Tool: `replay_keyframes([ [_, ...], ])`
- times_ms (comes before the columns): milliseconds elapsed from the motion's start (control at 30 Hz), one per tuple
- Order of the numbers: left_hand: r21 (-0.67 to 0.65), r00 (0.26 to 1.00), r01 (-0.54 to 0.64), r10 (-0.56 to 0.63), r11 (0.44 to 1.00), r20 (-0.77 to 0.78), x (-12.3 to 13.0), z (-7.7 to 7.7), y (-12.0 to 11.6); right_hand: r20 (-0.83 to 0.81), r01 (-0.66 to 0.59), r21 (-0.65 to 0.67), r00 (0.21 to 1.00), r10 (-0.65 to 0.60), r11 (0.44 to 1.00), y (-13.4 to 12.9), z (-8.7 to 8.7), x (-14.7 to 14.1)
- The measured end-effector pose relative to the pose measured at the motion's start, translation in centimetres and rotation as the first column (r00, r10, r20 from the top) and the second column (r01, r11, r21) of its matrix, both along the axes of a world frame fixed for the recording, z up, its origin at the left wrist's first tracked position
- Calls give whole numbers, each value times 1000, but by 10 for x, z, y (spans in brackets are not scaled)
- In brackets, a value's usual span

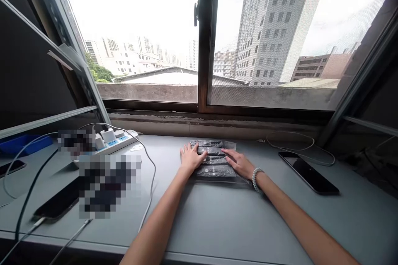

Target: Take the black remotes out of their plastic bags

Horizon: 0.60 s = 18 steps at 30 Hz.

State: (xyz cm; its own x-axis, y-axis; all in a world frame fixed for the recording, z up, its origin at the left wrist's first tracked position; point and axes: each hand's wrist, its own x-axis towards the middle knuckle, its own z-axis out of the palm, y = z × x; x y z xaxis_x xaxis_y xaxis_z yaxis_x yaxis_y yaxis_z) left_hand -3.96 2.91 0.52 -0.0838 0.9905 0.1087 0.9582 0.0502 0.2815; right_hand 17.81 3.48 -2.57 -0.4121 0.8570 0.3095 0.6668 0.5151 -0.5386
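Several dark, flat pieces in clear plastic wrapping [216, 171] lie in a stack of rows on the grey table [224, 219], near its back edge. My left hand [190, 158] rests on the left side of the rows with its fingers spread. On their right side lies my right hand [240, 163], fingers stretched out over the plastic. Neither hand is closed round anything. A beaded bracelet [256, 179] circles my right wrist. Small details on the pieces are too fine to make out.
A dark phone [309, 172] and a white cable [311, 149] lie at the right. At the left are a power strip [120, 143], another phone [60, 198], several cables, a blue tray [26, 145] and blurred items. Metal frames flank the window.
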Motion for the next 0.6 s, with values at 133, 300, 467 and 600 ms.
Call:
replay_keyframes([
  [133, 67, 1000, -8, 8, 998, 9, 1, 4, -3, -7, 4, 13, 1000, -4, 1000, -1, -2, -2],
  [300, 45, 999, -4, 2, 999, 50, -4, 8, -2, -45, 69, 41, 997, -67, 997, -2, -1, -3],
  [467, 62, 974, 209, -213, 976, 70, 0, 9, -5, -233, 347, 213, 926, -298, 913, 0, 6, 0],
  [600, 61, 815, 561, -563, 826, 137, 17, 10, -16, -355, 423, 292, 881, -314, 858, -1, 11, 1],
])
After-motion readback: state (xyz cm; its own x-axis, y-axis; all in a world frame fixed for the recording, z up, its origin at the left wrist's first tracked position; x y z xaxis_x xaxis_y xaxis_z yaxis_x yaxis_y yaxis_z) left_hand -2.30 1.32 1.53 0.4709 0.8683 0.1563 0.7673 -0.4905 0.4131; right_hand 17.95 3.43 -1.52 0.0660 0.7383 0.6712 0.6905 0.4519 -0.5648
